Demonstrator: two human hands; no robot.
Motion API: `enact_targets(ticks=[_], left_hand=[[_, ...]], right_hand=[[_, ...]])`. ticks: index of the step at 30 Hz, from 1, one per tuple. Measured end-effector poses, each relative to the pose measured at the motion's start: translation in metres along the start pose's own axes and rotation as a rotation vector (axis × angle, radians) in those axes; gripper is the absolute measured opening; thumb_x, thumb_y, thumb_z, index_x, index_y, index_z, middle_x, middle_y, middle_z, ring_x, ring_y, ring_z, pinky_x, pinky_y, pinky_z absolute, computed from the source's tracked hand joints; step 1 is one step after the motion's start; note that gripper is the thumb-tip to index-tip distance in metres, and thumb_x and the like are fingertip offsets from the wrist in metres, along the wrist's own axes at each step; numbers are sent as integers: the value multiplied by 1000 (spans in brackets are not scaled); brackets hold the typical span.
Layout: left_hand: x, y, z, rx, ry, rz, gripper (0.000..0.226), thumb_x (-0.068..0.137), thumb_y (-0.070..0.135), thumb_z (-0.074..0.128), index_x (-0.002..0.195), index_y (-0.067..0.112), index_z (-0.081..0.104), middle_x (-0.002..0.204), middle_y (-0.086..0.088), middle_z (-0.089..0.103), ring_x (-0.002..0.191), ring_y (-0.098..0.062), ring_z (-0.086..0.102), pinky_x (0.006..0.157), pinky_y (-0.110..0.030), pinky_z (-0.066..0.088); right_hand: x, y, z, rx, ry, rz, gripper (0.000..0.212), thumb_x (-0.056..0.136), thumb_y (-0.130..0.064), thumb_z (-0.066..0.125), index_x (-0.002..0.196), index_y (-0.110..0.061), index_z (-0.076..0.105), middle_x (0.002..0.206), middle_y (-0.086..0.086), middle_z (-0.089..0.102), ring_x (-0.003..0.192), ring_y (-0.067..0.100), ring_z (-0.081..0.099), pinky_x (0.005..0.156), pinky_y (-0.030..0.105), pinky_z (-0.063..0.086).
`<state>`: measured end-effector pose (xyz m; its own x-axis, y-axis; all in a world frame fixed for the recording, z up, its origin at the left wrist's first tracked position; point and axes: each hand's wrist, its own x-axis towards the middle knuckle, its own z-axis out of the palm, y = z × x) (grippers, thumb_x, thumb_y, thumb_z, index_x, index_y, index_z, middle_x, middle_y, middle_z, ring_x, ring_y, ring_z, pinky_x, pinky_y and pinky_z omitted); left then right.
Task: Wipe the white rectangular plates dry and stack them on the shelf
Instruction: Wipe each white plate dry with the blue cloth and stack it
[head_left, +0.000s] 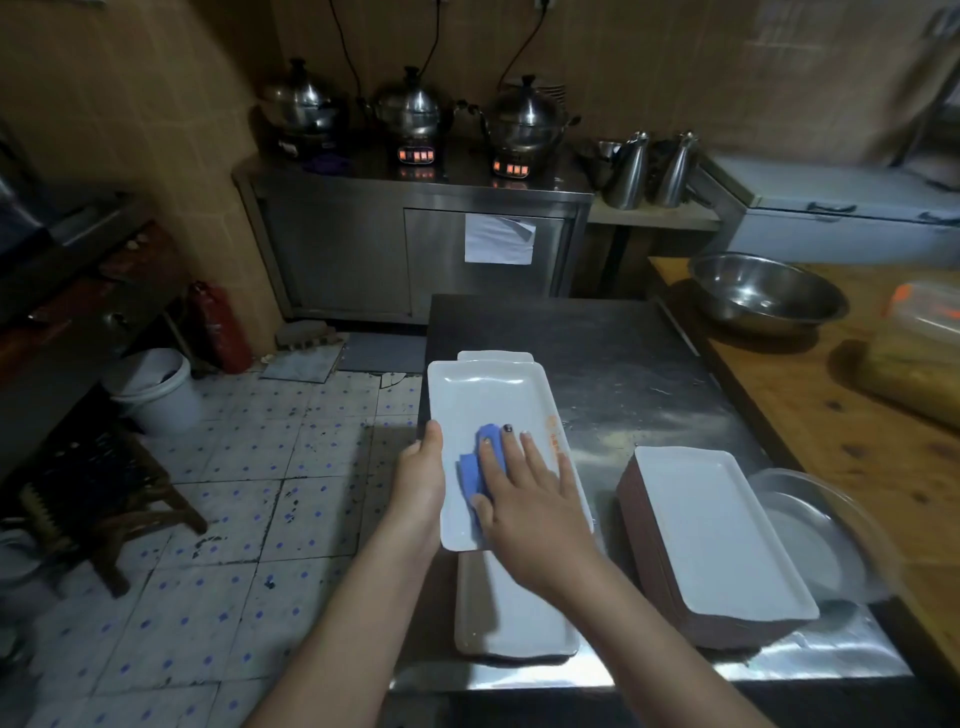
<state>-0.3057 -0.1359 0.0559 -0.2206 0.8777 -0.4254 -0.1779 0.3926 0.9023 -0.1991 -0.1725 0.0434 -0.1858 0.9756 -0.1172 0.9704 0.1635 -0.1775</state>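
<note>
I hold a white rectangular plate (488, 400) tilted above the steel table's left edge. My left hand (421, 483) grips its left rim, thumb on top. My right hand (524, 499) lies flat with straight fingers, pressing a blue cloth (480, 462) onto the plate's inner surface. Beneath the held plate lies another white rectangular plate (511, 618) on the table, and a further one's far end (493, 356) peeks out behind. To the right stands a stack of rectangular plates (719, 530), white on top with brown sides.
The steel table (623, 364) adjoins a wooden counter (810, 415) carrying a large steel bowl (766, 293). Round metal trays (810, 525) sit beside the stack. Left of the table is tiled floor with a white bucket (156, 389) and a wooden stool (98, 499).
</note>
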Motion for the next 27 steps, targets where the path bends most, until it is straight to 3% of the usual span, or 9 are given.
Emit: enact_targets(ticks=[4, 8, 12, 15, 18, 24, 27], left_hand=[[-1, 0, -3, 30, 28, 26, 42, 99, 40, 34, 74, 15, 57, 71, -4, 64, 61, -21, 61, 54, -24, 47], [-2, -1, 0, 42, 32, 35, 42, 98, 41, 35, 76, 15, 59, 71, -4, 64, 61, -20, 61, 55, -24, 47], [-5, -2, 5, 49, 29, 55, 40, 99, 38, 36, 92, 10, 63, 82, -9, 66, 67, -23, 61, 60, -25, 47], [-7, -2, 7, 25, 0, 50, 38, 99, 38, 36, 88, 12, 62, 85, -6, 66, 74, -20, 62, 60, -23, 47], [-7, -1, 6, 18, -2, 54, 36, 99, 37, 37, 84, 14, 60, 78, -3, 64, 68, -18, 61, 56, -24, 46], [-7, -1, 5, 62, 1, 56, 42, 100, 37, 35, 80, 11, 60, 76, -8, 65, 65, -22, 62, 61, -26, 47], [-12, -3, 10, 101, -6, 57, 43, 99, 39, 33, 85, 10, 61, 85, -10, 67, 77, -28, 65, 72, -36, 53]], right_hand=[[2, 28, -4, -48, 18, 110, 57, 102, -39, 11, 150, -22, -13, 157, 2, -22, 143, 19, -23, 113, 47, -14], [-1, 24, 1, 11, 37, 145, 57, 102, -36, 12, 150, -18, -13, 157, 5, -22, 143, 19, -23, 114, 44, -13], [-5, 0, 2, 114, 15, 53, 59, 102, -33, 15, 150, -15, -13, 156, 5, -23, 143, 18, -22, 113, 39, -17], [-10, -16, 3, 154, 23, -48, 57, 102, -33, 17, 151, -20, -9, 156, 0, -22, 143, 15, -23, 111, 37, -20], [-13, -9, 3, 144, 10, -71, 56, 102, -34, 17, 151, -26, -9, 157, -4, -21, 143, 15, -24, 112, 40, -18], [-3, 39, -1, -2, 26, 126, 56, 101, -39, 13, 150, -26, -9, 158, 1, -19, 143, 20, -22, 113, 47, -14], [9, 46, -5, -17, 84, 186, 55, 101, -40, 12, 151, -26, -5, 158, 2, -16, 144, 22, -20, 114, 46, -13]])
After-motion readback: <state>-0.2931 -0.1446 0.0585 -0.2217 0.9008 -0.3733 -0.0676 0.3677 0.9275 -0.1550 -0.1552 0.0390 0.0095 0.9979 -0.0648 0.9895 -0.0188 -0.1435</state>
